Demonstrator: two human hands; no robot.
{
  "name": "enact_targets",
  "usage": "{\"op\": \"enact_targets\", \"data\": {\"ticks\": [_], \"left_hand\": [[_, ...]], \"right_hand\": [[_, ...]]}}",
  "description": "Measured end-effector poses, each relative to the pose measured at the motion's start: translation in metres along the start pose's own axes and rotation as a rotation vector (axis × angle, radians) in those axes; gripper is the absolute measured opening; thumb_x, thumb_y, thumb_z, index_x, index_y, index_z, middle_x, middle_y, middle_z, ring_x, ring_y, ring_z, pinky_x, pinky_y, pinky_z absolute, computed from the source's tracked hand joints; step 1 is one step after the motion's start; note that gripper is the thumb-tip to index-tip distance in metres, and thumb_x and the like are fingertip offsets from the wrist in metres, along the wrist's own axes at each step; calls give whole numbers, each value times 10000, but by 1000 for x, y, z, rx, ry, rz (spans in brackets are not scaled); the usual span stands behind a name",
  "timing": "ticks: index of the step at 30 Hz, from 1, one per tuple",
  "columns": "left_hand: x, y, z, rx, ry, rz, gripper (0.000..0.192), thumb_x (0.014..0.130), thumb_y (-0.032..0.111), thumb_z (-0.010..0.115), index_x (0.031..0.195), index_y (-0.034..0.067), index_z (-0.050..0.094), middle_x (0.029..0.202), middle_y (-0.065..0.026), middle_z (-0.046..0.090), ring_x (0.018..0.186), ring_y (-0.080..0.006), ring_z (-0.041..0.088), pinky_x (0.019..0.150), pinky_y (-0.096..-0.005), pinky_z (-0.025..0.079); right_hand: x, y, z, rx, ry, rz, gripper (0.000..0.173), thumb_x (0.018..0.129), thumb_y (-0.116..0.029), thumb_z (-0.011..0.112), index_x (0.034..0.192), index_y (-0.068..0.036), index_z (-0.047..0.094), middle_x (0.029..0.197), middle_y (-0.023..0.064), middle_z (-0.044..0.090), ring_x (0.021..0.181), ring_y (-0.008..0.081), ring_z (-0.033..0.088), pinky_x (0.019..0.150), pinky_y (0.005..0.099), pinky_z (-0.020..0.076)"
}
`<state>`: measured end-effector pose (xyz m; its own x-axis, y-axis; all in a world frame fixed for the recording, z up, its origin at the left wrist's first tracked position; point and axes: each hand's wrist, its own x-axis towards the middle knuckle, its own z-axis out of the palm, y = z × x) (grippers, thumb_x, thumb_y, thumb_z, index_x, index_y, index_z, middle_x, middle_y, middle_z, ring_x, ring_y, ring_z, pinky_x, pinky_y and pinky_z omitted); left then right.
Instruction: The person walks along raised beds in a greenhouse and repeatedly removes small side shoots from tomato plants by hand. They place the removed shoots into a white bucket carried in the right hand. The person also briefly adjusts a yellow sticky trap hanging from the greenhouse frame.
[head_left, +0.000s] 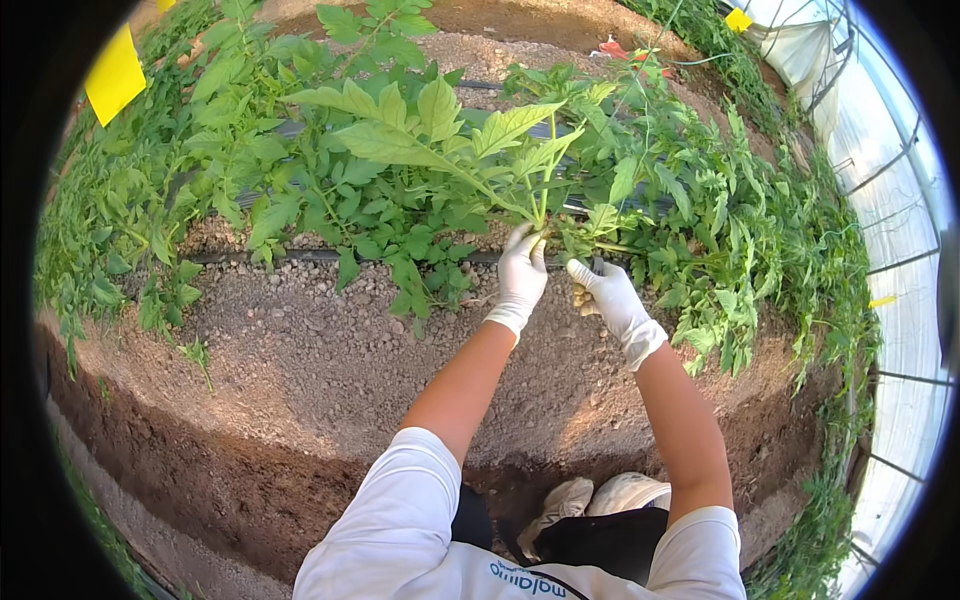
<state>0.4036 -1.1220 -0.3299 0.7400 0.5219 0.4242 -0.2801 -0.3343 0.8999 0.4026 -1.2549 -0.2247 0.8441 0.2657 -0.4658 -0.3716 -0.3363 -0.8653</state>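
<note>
My left hand (523, 274), in a thin white glove with soiled fingertips, grips the base of a cut or bunched tomato shoot (541, 196); its pale green leaves fan out up and to the left. Close by on the right, my gloved right hand (609, 296) is curled round a small dark tool (598, 265), of which only a bit shows above the fingers; its kind cannot be told. Just beyond this hand, a tomato stem (615, 247) with leaves leans low over the soil.
Leafy tomato plants (390, 217) grow in a row across the bed, with a dark drip line (300, 256) and thin green strings. Yellow cards (116, 75) hang above. A white bucket (630, 493) stands by my shoe (559, 510). Plastic greenhouse sheeting (900, 300) rises at right.
</note>
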Motion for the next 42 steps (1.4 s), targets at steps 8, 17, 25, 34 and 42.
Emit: {"op": "enact_targets", "data": {"ticks": [8, 17, 25, 34, 42], "left_hand": [[-3, 7, 2, 48, -26, -14, 152, 861, 36, 605, 995, -3, 663, 1124, -105, 614, 919, -255, 644, 819, -294, 509], [-3, 4, -5, 34, -30, -30, 151, 858, 41, 606, 991, 5, 666, 1099, -105, 612, 930, -267, 636, 817, -305, 502], [-3, 3, -8, 52, -33, 11, 159, 853, 40, 599, 995, 14, 665, 1110, -121, 599, 934, -303, 620, 816, -321, 498], [-7, -2, -7, -6, -59, -33, 236, 814, -19, 569, 1027, 29, 661, 1152, -110, 592, 937, -285, 633, 798, -317, 510], [-7, -19, 1, -224, -42, -176, 184, 744, 68, 653, 915, 0, 661, 1199, -98, 592, 883, -266, 659, 740, -311, 519]], "right_hand": [[-3, 31, -3, 164, -128, 115, 382, 809, -361, 739, 814, -33, 544, 644, 22, 562, 504, 94, 507, 432, 238, 402], [-17, 18, 11, -137, 6, -90, 471, 902, -339, 618, 1215, 6, 544, 825, 75, 643, 686, 140, 629, 617, 280, 513], [-21, 12, 18, -666, 47, -284, 522, 891, -250, 577, 1281, 66, 436, 1001, 229, 634, 879, 291, 645, 748, 363, 510], [-6, -2, 33, -827, 234, -479, 324, 778, -146, 691, 984, 85, 595, 838, 287, 624, 819, 427, 618, 710, 423, 503], [24, -8, 55, -851, 362, -498, 283, 759, -189, 656, 882, 63, 619, 772, 263, 630, 761, 419, 629, 700, 437, 509]]}}
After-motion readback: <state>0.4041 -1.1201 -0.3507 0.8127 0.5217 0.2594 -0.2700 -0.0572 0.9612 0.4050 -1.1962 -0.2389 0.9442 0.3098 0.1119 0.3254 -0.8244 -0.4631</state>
